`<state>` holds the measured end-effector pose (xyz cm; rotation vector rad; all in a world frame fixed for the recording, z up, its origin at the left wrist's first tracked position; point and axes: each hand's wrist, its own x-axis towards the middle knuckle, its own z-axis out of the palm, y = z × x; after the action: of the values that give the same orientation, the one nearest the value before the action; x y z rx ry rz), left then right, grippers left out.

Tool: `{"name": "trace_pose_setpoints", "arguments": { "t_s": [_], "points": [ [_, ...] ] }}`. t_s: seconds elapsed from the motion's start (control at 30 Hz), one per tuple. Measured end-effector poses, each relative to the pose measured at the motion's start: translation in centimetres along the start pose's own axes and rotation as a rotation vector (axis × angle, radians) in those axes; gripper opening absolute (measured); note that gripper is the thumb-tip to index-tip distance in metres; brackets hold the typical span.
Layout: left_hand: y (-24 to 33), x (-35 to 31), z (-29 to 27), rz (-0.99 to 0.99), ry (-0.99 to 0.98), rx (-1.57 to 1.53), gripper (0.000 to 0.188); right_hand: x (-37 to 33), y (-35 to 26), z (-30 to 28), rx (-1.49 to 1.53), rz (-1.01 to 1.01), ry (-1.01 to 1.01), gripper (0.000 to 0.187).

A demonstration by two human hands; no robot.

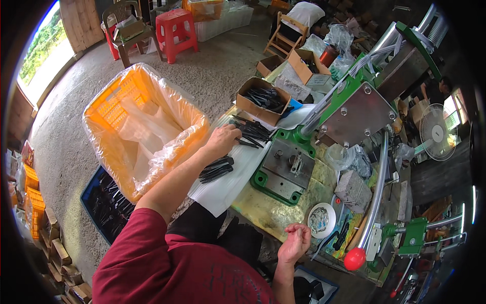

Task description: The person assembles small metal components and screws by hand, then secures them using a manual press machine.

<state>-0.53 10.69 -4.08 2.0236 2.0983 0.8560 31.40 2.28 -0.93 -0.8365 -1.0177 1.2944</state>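
Note:
My left hand (223,141) reaches over the white foam sheet (216,195), fingers curled at the near ends of a pile of slim black pieces (253,130). It seems to grip one of them, though the fingertips are partly hidden. A second small bunch of black pieces (216,169) lies on the sheet below that wrist. Near the bench's front edge, my right hand (295,244) is raised with thumb and fingers pinched together; whatever is in the pinch is too small to make out. Beside it stands a white bowl (330,221) with small shiny parts.
A green hand press (283,177) with a steel bed stands ahead; its long lever ends in a red knob (355,259). A cardboard box (258,115) of black pieces sits behind the pile. At left is an orange crate (129,195) lined with plastic, above a blue tray (91,195).

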Motion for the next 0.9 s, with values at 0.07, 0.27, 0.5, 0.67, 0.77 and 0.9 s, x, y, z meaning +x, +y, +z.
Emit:
{"name": "trace_pose_setpoints", "arguments": {
  "t_s": [0.07,0.27,0.5,0.67,0.77,0.9],
  "points": [
    [0.0,-0.5,-0.5,0.017,0.054,-0.043,0.017,-0.2,0.0,0.0,0.014,0.0,-0.013,0.011],
    [3.8,-3.1,-3.8,-0.119,0.033,-0.247,0.015,-0.9,0.1,-0.4,-0.103,-0.006,-0.039,0.01],
    [8.5,-7.0,-5.6,-0.077,-0.153,-0.53,0.014,-0.4,0.6,0.2,-0.479,-0.036,-0.262,0.013],
    [11.3,-9.2,-4.6,-0.042,-0.299,-0.692,0.015,0.7,0.4,2.7,-0.589,-0.161,-0.34,0.018],
    [12.2,-9.8,-4.0,-0.107,-0.339,-0.726,0.016,0.3,0.7,2.1,-0.59,-0.045,-0.307,0.013],
    [12.1,-11.0,-1.8,-0.251,-0.345,-1.116,0.016,-0.3,1.0,1.5,-0.424,0.122,-0.263,0.015]
  ]
}}
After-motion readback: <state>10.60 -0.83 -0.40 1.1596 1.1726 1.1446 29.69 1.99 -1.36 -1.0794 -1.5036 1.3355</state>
